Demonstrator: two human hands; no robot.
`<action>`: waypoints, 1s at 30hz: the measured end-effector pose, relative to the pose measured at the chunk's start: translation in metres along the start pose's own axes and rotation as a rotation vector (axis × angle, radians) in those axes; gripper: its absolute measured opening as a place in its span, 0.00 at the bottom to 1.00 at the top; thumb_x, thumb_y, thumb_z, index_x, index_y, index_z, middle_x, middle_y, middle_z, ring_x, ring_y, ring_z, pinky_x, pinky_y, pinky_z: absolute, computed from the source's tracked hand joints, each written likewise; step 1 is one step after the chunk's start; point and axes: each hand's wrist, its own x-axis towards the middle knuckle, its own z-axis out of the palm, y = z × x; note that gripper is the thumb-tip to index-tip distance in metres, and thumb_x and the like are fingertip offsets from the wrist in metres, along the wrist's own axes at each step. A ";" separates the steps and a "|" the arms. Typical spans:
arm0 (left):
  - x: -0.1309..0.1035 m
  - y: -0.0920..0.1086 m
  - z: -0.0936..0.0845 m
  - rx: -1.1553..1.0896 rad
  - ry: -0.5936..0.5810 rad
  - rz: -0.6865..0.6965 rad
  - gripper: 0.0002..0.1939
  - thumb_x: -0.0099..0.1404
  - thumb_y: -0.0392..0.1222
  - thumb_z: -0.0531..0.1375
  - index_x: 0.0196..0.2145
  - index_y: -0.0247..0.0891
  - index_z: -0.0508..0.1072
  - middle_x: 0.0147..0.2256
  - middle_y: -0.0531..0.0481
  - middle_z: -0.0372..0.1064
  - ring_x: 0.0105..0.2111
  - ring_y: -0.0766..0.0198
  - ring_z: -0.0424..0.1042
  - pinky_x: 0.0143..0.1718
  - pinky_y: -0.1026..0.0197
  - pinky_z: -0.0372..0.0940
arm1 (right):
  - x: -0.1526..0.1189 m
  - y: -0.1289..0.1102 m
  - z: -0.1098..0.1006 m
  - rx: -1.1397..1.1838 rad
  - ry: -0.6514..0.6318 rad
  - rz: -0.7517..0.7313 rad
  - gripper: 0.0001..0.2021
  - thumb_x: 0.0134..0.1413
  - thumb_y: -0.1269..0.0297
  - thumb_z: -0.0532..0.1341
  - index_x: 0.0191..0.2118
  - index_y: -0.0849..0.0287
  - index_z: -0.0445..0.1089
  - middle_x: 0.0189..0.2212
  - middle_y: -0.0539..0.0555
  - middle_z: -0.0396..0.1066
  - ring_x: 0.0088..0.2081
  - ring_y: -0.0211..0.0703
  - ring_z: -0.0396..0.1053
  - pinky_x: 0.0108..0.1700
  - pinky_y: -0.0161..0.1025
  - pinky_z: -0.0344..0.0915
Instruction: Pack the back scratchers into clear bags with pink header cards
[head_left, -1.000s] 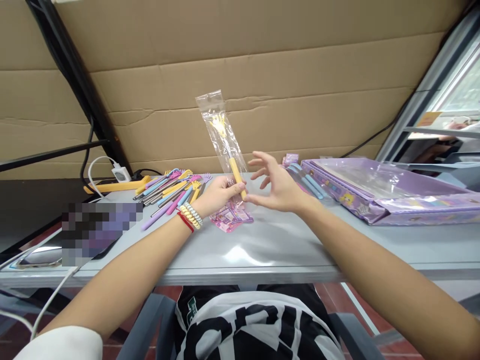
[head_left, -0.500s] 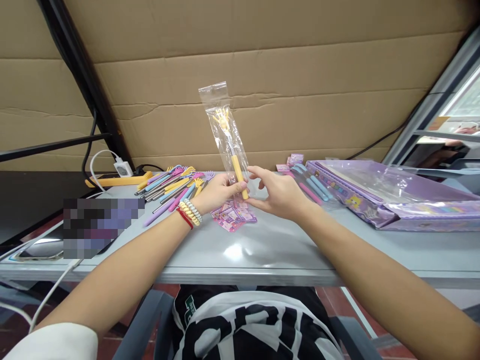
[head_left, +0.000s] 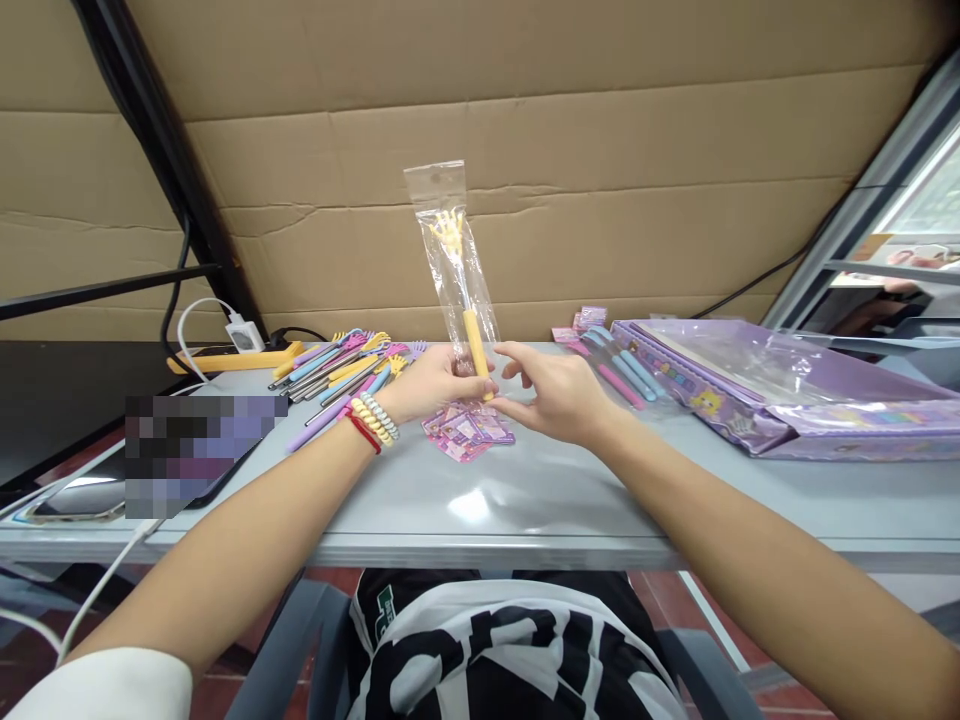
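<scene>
A yellow back scratcher (head_left: 474, 340) with a hand-shaped head stands nearly upright, leaning slightly left, inside a clear plastic bag (head_left: 435, 185). My left hand (head_left: 431, 385) is closed around the lower part of the bag and handle, thumb across the front. At the handle's lower end, my right hand (head_left: 555, 393) has its thumb and fingertips curled at the bag's lower right edge. Small pink printed cards (head_left: 466, 432) lie in a pile beneath the hands. Left of them is a heap of loose back scratchers (head_left: 337, 370) in several colours.
On the right stands a purple printed box (head_left: 772, 420) with plastic film, beside bagged back scratchers (head_left: 626, 365) and more pink cards (head_left: 591, 317). A phone (head_left: 79, 490), white cable and yellow power strip (head_left: 225, 357) are on the left. Cardboard (head_left: 562, 150) lines the back.
The bagged back scratcher has tipped slightly more upright, its top shifting right. My left hand has moved a little left; my right fingers remain at the lower end.
</scene>
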 end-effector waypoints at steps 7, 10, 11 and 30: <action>0.002 -0.001 -0.003 -0.073 0.041 -0.045 0.11 0.55 0.37 0.65 0.35 0.31 0.69 0.26 0.51 0.70 0.26 0.67 0.71 0.28 0.62 0.67 | 0.001 0.000 -0.005 0.120 0.008 -0.085 0.30 0.47 0.44 0.64 0.52 0.57 0.63 0.41 0.59 0.72 0.38 0.49 0.71 0.36 0.42 0.66; 0.003 -0.002 -0.007 -0.134 0.070 -0.041 0.14 0.53 0.38 0.66 0.36 0.31 0.70 0.30 0.49 0.71 0.32 0.64 0.74 0.35 0.58 0.70 | 0.002 -0.001 -0.003 0.156 0.027 -0.261 0.25 0.46 0.45 0.64 0.46 0.56 0.69 0.45 0.62 0.69 0.44 0.52 0.67 0.43 0.48 0.66; 0.003 -0.002 -0.009 -0.136 0.069 -0.036 0.15 0.52 0.39 0.67 0.36 0.31 0.70 0.30 0.50 0.71 0.32 0.64 0.73 0.36 0.58 0.69 | 0.003 -0.001 -0.002 0.142 0.024 -0.281 0.18 0.50 0.49 0.63 0.43 0.55 0.71 0.45 0.61 0.69 0.43 0.51 0.67 0.43 0.48 0.66; 0.003 -0.012 -0.003 -0.028 -0.149 -0.113 0.17 0.50 0.43 0.70 0.33 0.32 0.71 0.29 0.48 0.72 0.29 0.65 0.73 0.34 0.59 0.69 | 0.009 -0.004 0.007 0.490 -0.253 0.472 0.11 0.47 0.58 0.62 0.22 0.58 0.66 0.24 0.52 0.68 0.25 0.39 0.65 0.26 0.36 0.60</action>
